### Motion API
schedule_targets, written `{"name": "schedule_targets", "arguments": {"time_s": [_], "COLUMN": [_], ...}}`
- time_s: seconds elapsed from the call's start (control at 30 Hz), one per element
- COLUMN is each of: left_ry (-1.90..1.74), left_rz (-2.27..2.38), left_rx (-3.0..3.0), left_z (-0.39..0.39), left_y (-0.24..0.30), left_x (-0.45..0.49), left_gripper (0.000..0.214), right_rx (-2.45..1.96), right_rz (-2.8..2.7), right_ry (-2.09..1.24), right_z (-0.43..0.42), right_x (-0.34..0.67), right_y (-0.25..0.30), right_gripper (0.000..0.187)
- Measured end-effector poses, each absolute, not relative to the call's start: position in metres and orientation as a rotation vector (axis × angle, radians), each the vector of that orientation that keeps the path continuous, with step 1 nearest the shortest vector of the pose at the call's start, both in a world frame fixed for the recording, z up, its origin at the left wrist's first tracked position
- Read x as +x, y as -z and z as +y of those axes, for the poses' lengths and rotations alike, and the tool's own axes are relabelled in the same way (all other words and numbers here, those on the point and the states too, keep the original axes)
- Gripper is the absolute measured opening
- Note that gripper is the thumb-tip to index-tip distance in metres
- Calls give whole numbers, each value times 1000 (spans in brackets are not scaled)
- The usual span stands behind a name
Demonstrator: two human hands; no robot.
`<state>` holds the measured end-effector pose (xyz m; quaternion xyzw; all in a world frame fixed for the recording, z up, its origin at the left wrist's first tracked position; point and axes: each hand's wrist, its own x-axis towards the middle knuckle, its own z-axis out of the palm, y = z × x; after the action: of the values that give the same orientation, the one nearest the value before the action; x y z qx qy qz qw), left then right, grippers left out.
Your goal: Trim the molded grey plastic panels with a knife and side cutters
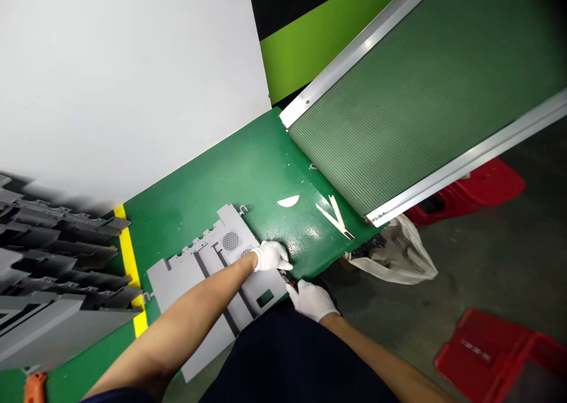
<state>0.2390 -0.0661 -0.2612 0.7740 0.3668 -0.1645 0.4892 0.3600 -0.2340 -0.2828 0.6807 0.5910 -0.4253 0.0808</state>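
Note:
A grey moulded plastic panel [208, 270] with a round speaker grille and a small rectangular cut-out lies flat on the green table [230, 172]. My left hand [271, 255], in a white glove, rests on the panel's right end with its fingers curled over the edge. My right hand [312, 299], also gloved, is closed at the panel's near right corner around a small tool with a red part; I cannot make out the tool. The two hands almost touch.
Stacked grey panels [57, 273] fill the left side behind a yellow stripe [128, 261]. Pale plastic trimmings [334, 217] lie on the table. A green conveyor belt [420, 96] slopes away at right. A bag [398, 252] hangs off the table edge. Red crates [500, 356] stand on the floor.

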Motion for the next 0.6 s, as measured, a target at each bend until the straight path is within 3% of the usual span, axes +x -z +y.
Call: {"name": "schedule_targets", "arguments": {"time_s": [0.13, 0.33, 0.6], "left_ry": [182, 44, 158], "left_rz": [809, 1132, 1013], "left_rx": [1622, 1517, 1300], "left_z": [-60, -39, -81], "left_y": [257, 249, 259], "left_x": [222, 234, 357], "left_gripper": [55, 54, 46], "right_rx": [2029, 2186, 2457], "right_rz": [1765, 1675, 1307], "right_ry": [1382, 1499, 1629], "right_z": [-232, -238, -249], "right_x": [368, 372, 401], "right_y": [291, 294, 290], "right_gripper": [54, 52, 51]}}
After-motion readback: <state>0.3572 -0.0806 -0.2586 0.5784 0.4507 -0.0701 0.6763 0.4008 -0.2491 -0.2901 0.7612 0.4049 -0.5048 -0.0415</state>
